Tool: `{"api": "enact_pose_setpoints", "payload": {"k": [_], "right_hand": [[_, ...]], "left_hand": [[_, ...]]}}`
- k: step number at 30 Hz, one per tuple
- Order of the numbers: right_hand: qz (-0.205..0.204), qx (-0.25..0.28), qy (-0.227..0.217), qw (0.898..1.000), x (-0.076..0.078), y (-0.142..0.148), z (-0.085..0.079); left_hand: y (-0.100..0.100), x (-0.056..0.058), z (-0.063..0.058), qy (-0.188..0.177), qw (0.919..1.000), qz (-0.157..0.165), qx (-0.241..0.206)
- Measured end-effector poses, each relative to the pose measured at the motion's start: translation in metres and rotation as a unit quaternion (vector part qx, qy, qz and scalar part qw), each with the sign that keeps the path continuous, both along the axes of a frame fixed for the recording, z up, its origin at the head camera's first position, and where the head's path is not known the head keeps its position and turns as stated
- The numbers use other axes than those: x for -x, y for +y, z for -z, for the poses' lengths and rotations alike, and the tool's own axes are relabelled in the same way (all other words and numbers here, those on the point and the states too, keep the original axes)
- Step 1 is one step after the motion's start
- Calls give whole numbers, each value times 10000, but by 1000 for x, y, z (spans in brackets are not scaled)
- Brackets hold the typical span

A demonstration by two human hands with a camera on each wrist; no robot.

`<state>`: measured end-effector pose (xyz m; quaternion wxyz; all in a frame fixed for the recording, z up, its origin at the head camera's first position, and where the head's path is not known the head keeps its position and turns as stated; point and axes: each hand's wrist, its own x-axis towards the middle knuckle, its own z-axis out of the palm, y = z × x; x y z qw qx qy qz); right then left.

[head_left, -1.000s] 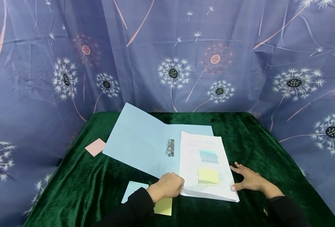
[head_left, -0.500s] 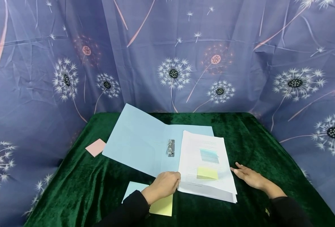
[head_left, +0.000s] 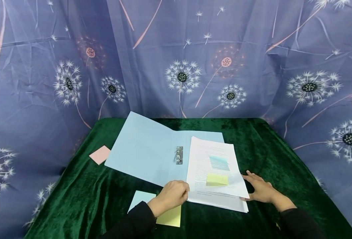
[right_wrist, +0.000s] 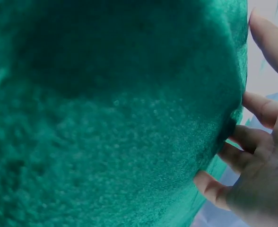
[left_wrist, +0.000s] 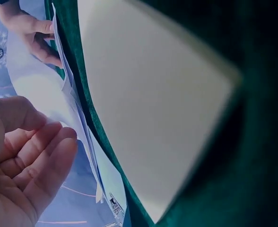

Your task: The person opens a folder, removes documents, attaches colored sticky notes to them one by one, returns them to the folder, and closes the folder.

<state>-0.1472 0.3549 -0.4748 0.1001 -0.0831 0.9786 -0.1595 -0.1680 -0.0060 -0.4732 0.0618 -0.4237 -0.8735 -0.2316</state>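
In the head view, a stack of printed paper (head_left: 202, 199) lies over the right half of an open light-blue folder (head_left: 146, 149). Its top sheet (head_left: 202, 159) carries a blue sticky note (head_left: 219, 163) and a yellow sticky note (head_left: 217, 179). My left hand (head_left: 172, 196) pinches that sheet's near left corner between thumb and fingers, and its lower edge stands off the sheets beneath. My right hand (head_left: 260, 190) has its fingers spread, thumb at the stack's right edge, fingertips right by the sheet. In the left wrist view the left fingers (left_wrist: 49, 163) curl behind the thumb.
A metal ring clip (head_left: 179, 155) sits at the folder's spine. A pink note (head_left: 100, 155) lies left of the folder. Near the left forearm lie a pale blue note (head_left: 140, 199) and a yellow note (head_left: 171, 217). Green velvet cloth (head_left: 110, 196) covers the table.
My left hand has drawn slightly left with the sheet's corner, and the sheet's near edge has risen, baring print below. The right thumb left the stack's edge and came back to it.
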Motion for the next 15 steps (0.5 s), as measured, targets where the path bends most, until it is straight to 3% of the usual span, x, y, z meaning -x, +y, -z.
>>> {"api": "enact_pose_setpoints", "payload": {"k": [7, 11, 15], "right_hand": [[10, 123, -81, 9999, 0, 0, -1], [25, 174, -95, 9998, 0, 1, -2], [15, 113, -119, 9999, -1, 2, -1]], "left_hand": [[-1, -1, -1, -252, 9993, -207, -163], [-3, -2, -2, -543, 9958, -438, -586], [-7, -3, -1, -912, 9870, -740, -1101]]}}
